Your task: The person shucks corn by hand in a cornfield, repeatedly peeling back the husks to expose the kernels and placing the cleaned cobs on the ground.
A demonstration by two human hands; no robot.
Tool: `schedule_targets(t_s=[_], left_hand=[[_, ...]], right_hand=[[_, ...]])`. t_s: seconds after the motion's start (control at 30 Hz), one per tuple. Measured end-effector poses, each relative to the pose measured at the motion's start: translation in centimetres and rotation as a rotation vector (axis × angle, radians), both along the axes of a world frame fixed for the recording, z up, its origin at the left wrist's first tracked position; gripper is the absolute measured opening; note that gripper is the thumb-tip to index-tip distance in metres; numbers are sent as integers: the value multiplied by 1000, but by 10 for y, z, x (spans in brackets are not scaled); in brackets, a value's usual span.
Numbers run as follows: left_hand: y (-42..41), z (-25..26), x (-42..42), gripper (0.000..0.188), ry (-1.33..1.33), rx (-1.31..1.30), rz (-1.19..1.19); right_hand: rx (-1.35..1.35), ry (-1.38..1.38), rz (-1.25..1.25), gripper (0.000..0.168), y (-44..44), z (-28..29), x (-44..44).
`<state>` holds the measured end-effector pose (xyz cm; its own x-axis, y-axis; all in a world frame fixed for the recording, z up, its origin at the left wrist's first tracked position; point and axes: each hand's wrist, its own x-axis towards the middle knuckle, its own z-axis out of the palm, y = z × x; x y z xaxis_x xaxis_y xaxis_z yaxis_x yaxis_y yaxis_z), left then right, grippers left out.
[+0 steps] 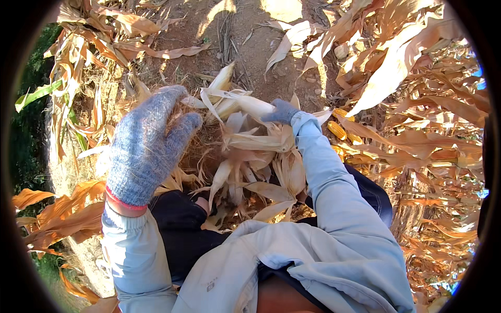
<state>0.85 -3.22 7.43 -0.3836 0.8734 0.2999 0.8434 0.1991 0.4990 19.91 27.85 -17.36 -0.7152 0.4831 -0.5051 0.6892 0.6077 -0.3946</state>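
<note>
My left hand (pixel 143 143), in a grey knit glove with a red cuff edge, is raised at the left with thumb and fingers apart. Fine corn silk clings to the glove, and brown silk shows in the gap by the thumb; the palm is hidden. In a matching glove, my right hand (pixel 280 111) grips one end of a pale corn husk (pixel 250 103); whether a cob is inside cannot be seen. Below it, between my legs, lies a heap of dry husks (pixel 258 143). A tangle of brown corn silk (pixel 193 152) lies left of the heap.
Several bare yellow corn cobs (pixel 337 130) lie beyond my right forearm. Dry corn stalks and leaves (pixel 430 144) crowd the right side; more dry leaves (pixel 133 23) stand at upper left. Brown soil (pixel 254 51) with small stones stretches ahead.
</note>
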Motion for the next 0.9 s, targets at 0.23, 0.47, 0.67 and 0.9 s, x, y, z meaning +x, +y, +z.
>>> schedule_targets(t_s=[0.23,0.47,0.67,0.9], left_hand=[[34,-19,9,31,-354,227,34],[49,-29,36,25,-1050,435,-13],[47,-30,34,20,-631,412,-109],[43,-10,37,15,-622,338,-173]], right_hand=[[-803,986,-410,62,-64,61,21],[-904,1130,-215,65,-139,130,33],[-601,1087,-198,68,-158,150,54],[-470,1097,-194,69,-164,156,62]])
